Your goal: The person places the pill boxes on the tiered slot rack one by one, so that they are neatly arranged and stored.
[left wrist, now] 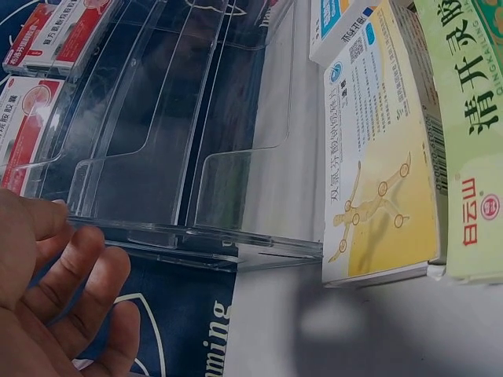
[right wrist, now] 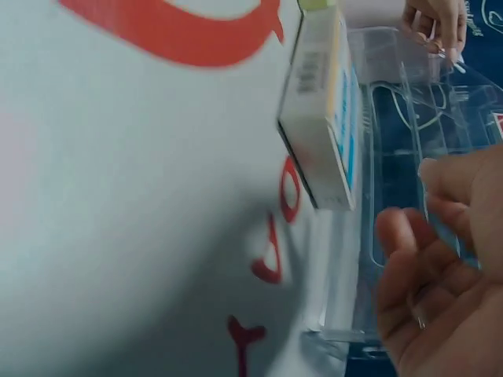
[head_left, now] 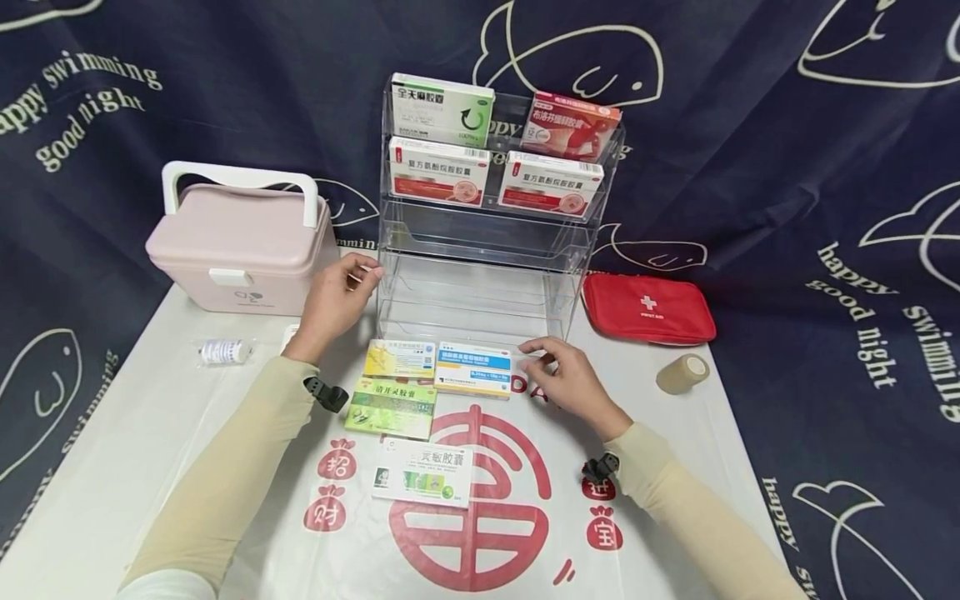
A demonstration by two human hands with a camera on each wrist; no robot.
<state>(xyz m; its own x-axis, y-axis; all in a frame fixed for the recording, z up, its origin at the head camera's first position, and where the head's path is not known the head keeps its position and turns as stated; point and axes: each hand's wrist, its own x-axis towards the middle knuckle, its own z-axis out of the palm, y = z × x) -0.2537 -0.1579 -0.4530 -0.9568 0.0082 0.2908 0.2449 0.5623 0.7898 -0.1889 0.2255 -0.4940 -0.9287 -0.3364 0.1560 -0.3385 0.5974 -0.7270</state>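
Observation:
My left hand [head_left: 339, 297] is at the left side of a clear acrylic display rack [head_left: 472, 287], its fingertips right at the rack's edge. In the left wrist view the fingers [left wrist: 75, 271] are loosely bent beside that edge. My right hand [head_left: 568, 379] hovers near the right end of a blue-and-white medicine box [head_left: 474, 369], holding nothing, with loosely bent fingers. Beside that box lie a yellow-and-white box [head_left: 400, 358] and a green box [head_left: 392, 408]. Nearer me is a white box with green print [head_left: 422, 473]. Two matching red-and-white boxes [head_left: 439, 172] stand in the rack's second tier.
On the top tier stand a green-and-white box [head_left: 442, 112] and a red box [head_left: 572, 127]. A pink case [head_left: 240, 242] and a small wrapped bottle or roll [head_left: 225, 352] are at left. A red first-aid pouch [head_left: 648, 309] and a tan roll [head_left: 682, 373] are at right.

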